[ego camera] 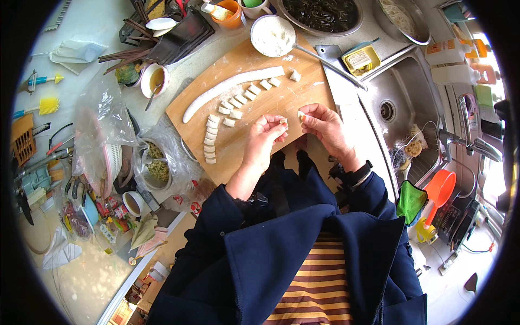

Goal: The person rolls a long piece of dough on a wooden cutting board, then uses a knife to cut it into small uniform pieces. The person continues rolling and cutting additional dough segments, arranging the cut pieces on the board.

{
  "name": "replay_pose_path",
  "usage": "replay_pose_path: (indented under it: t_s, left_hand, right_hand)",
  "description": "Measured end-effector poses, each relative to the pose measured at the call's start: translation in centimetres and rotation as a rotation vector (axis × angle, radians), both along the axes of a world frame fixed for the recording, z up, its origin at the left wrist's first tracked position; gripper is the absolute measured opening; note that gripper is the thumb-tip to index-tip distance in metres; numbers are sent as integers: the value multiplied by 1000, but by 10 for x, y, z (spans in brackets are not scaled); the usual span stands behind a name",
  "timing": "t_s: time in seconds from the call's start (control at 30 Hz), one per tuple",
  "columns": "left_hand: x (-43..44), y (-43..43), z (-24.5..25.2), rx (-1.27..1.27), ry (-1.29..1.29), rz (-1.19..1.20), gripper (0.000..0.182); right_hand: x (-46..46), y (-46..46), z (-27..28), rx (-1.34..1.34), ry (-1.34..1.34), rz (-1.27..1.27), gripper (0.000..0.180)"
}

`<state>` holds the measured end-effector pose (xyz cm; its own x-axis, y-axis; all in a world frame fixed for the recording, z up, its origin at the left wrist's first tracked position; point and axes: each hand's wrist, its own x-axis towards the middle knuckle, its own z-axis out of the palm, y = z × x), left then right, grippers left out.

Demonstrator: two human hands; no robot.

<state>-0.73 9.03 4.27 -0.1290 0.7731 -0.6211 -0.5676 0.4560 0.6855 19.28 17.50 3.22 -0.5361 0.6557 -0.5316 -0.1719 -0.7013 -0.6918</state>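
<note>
Above the near edge of a wooden board (231, 150), my left hand (268, 136) pinches a small bit of dough (283, 121) between thumb and fingertips. Just to its right, my right hand (325, 126) pinches another small dough bit (300, 115); the two hands are apart. On the board, a long floured dough roll (231, 87) lies in a curve. Cut dough pieces (240, 98) follow it in a bent row, and further pieces (210, 136) run down towards the board's near side. One dough piece (295, 75) lies apart near the roll's right end.
A long-handled strainer of white flour (273, 36) rests over the board's far edge. A cleaver (337, 77) lies to the right, beside the steel sink (406, 89). At the left are a bowl of greenish filling (158, 170), a cup with a spoon (154, 79) and a chopstick holder (174, 40).
</note>
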Motion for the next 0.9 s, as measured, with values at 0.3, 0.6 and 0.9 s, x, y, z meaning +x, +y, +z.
replay_pose_path:
  t_s: [0.3, 0.6, 0.9]
  left_hand:
    - [10, 11, 14, 99, 450, -59, 13]
    - [8, 12, 23, 142, 489, -115, 13]
    - [8, 11, 50, 285, 531, -33, 16]
  right_hand:
    - [-19, -14, 13, -53, 165, -84, 16]
    - [-21, -16, 12, 44, 84, -84, 15]
    - [-19, -15, 8, -154, 508, -172, 17]
